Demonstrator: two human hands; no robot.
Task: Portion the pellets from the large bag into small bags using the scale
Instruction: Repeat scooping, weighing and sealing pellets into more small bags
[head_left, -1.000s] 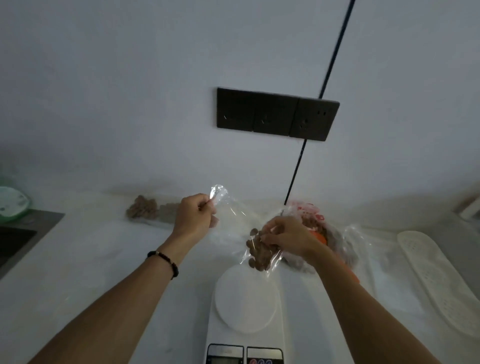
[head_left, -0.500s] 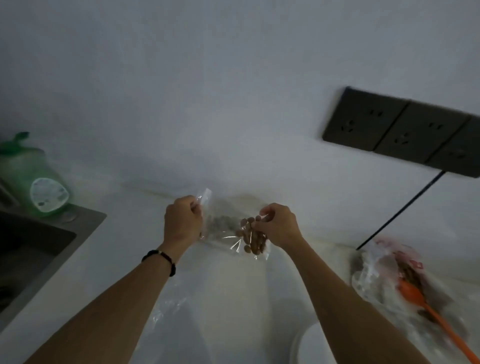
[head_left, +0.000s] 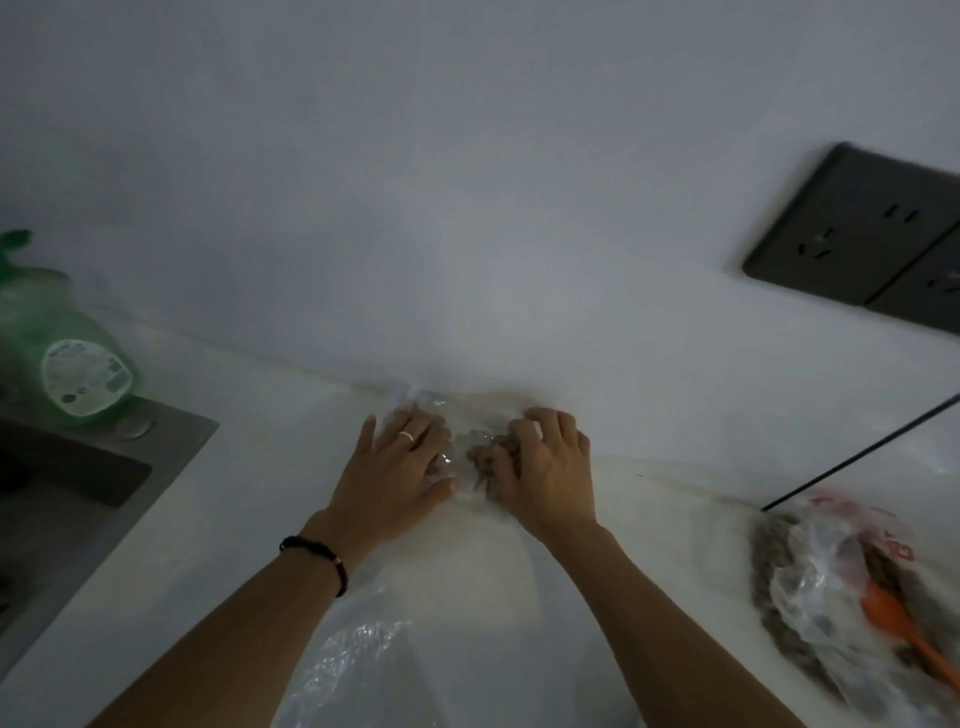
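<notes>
Our flat left hand (head_left: 400, 470) presses the small bag (head_left: 465, 452) at the counter's (head_left: 249, 467) back edge; our right hand (head_left: 545, 467) pinches it. Hard pressing could spill pellets (head_left: 485, 457).

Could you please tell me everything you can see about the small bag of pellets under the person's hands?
The small bag is clear, crinkly plastic film holding brown pellets. It lies on the white counter close to the wall. The left hand presses flat on its left part, and the right hand rests on its right part with fingers bent. Motion blur hides whether it is sealed.
</notes>
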